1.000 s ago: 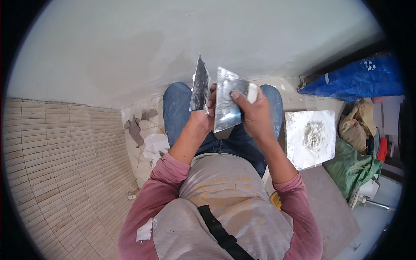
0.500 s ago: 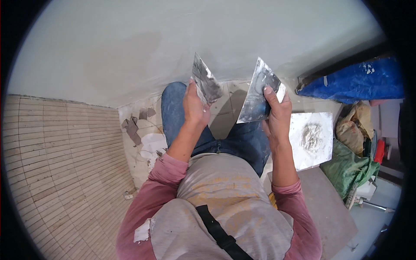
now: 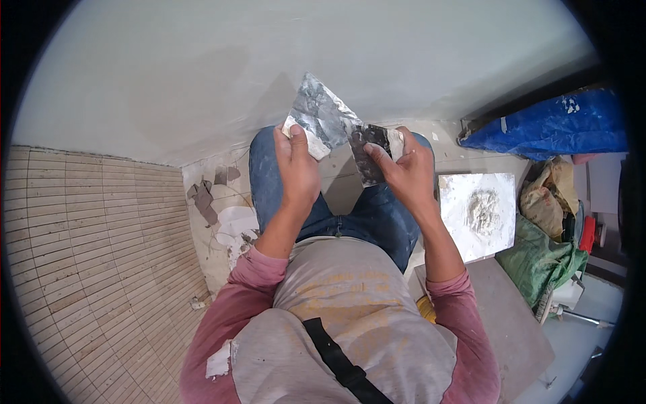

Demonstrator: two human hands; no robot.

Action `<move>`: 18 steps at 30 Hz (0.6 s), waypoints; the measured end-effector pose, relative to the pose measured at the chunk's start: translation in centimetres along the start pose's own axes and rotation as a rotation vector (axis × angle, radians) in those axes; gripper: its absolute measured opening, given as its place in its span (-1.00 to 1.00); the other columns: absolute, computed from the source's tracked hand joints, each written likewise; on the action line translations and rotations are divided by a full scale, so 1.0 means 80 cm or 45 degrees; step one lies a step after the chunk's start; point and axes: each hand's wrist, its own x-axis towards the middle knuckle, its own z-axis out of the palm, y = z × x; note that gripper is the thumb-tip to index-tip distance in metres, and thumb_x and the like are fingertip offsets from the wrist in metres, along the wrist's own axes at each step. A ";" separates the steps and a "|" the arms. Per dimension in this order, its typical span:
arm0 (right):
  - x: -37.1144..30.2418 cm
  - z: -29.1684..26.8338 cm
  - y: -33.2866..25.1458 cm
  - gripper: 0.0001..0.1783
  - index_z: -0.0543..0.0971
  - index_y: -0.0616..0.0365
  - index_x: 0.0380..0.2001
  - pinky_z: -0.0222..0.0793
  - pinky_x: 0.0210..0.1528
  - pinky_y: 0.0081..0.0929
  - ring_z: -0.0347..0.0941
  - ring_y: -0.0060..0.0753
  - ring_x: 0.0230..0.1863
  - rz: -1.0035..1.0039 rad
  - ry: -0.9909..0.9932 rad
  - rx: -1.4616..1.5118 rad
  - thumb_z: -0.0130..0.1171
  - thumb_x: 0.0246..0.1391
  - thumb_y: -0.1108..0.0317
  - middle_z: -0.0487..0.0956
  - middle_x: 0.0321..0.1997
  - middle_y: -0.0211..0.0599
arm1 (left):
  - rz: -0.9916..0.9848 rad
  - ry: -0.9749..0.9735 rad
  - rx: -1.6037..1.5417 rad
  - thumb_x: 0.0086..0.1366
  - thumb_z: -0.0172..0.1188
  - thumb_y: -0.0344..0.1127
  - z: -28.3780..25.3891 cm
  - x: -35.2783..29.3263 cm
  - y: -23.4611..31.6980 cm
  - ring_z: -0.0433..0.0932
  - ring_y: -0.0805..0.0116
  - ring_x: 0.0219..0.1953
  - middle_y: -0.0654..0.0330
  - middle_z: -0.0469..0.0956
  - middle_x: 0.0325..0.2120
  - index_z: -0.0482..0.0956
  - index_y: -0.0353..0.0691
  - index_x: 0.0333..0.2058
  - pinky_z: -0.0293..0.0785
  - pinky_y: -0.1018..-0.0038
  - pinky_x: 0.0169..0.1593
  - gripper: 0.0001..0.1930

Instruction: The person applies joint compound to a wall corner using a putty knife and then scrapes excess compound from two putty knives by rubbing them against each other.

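Above the knees (image 3: 267, 158): 2 putty scrapers, blades overlapping, contact unclear. Left hand (image 3: 299, 174) pinches left scraper (image 3: 321, 111), right hand (image 3: 409, 170) right scraper (image 3: 368, 137), each at its pale back edge. Probably light, stiff, slick where smeared; grip there. Farther right: 1 square board (image 3: 452, 232), 1 putty heap (image 3: 483, 212) off its edges.

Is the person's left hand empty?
No, the left hand holds a flat, silvery metal blade by its whitish edge.

Left hand (image 3: 297, 167), right hand (image 3: 412, 170) — seemingly closed
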 end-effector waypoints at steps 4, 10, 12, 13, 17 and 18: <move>-0.001 0.025 -0.003 -0.63 0.63 0.25 -0.22 0.43 -0.47 -0.34 0.58 -0.15 -0.58 0.021 -0.050 0.146 0.46 0.05 0.18 0.67 -0.51 -0.09 | -0.008 -0.118 0.185 0.61 -0.08 -0.12 -0.005 -0.007 -0.014 0.56 0.27 0.09 0.08 0.50 0.03 0.28 -0.30 0.17 0.53 0.30 0.16 -0.62; 0.017 0.011 -0.010 -0.65 0.62 0.24 -0.27 0.44 -0.47 -0.32 0.57 -0.10 -0.59 -0.037 0.021 -0.007 0.49 0.03 0.22 0.63 -0.56 -0.06 | -0.072 -0.258 0.165 0.61 -0.08 -0.16 -0.014 -0.007 -0.011 0.57 0.32 0.07 0.09 0.53 0.06 0.32 -0.33 0.21 0.54 0.33 0.15 -0.61; 0.015 0.019 -0.005 -0.66 0.62 0.24 -0.28 0.43 -0.48 -0.32 0.57 -0.10 -0.59 -0.068 -0.002 0.027 0.49 0.03 0.22 0.62 -0.58 -0.07 | -0.083 -0.289 0.227 0.61 -0.09 -0.17 -0.011 -0.010 -0.013 0.56 0.35 0.07 0.10 0.53 0.06 0.33 -0.34 0.21 0.53 0.35 0.14 -0.61; 0.013 0.023 -0.003 -0.66 0.62 0.24 -0.29 0.43 -0.49 -0.32 0.57 -0.10 -0.60 -0.100 -0.023 0.063 0.48 0.04 0.22 0.61 -0.60 -0.07 | -0.092 -0.321 0.290 0.62 -0.10 -0.18 -0.010 -0.012 -0.014 0.56 0.38 0.06 0.12 0.54 0.07 0.35 -0.34 0.22 0.53 0.37 0.14 -0.61; 0.024 0.020 0.000 -0.66 0.63 0.22 -0.28 0.41 -0.51 -0.34 0.55 -0.15 -0.62 -0.128 0.031 0.024 0.49 0.03 0.21 0.59 -0.63 -0.12 | -0.079 -0.327 0.294 0.62 -0.11 -0.19 -0.006 -0.012 -0.011 0.55 0.41 0.07 0.13 0.55 0.06 0.37 -0.35 0.22 0.52 0.41 0.14 -0.60; 0.031 0.013 -0.002 -0.66 0.63 0.19 -0.27 0.40 -0.50 -0.33 0.54 -0.15 -0.63 -0.018 0.058 0.023 0.49 0.03 0.20 0.57 -0.64 -0.12 | -0.066 -0.311 0.287 0.62 -0.11 -0.13 0.002 -0.014 -0.004 0.56 0.45 0.00 0.15 0.58 -0.01 0.40 -0.36 0.19 0.51 0.45 0.08 -0.59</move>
